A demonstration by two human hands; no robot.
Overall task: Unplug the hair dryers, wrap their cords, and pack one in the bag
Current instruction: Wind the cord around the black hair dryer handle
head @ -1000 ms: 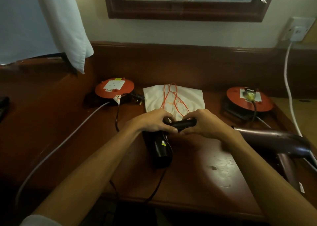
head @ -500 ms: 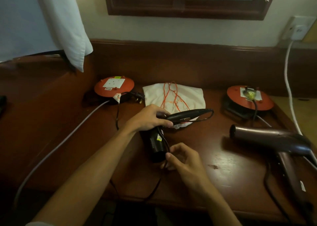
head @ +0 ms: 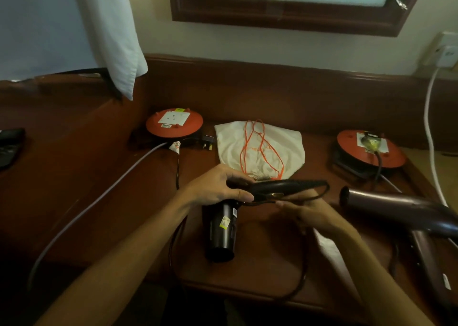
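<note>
- Change: a moment ago the right hand (head: 314,214) was low at 6 o'clock near the black dryer's nozzle; now it has come up under the handle at 3 o'clock of the left hand (head: 218,189), palm up, fingers loosely curled and carrying a strand of the black cord (head: 301,273) toward the handle. Blurred, so exact pinch not clear.
- Left hand unchanged: clamped around the black hair dryer (head: 223,229) where body meets handle, thumb on the near side.
- Meaning, my read: one cord turn is going around the handle; wrapping has only begun, since a big slack loop hangs off the desk edge at 6 o'clock. This dryer looks unplugged: a loose black plug (head: 207,145) lies beside the left reel.
- Second hair dryer (head: 406,209), maroon, at 3 o'clock on the desk (head: 267,251), untouched; a cord sits plugged in the right extension reel (head: 371,150) at 2 o'clock, likely its own. So that one is not started.
- Bag (head: 260,150) at 12 o'clock of the hands, flat, empty-looking, well apart from both dryers.
- Materials: black dryer is hard glossy plastic, cylinder barrel with yellow sticker, slim curved handle; cord thin, rubbery, springy.
- Bag is soft white cloth, wrinkled, with thin orange drawstring (head: 257,147) looped on top.
- Left extension reel (head: 174,124) at 11 o'clock: round orange disc, white socket plate, grey cable running off.
- Desk is dark polished wood, scuffed.
</note>
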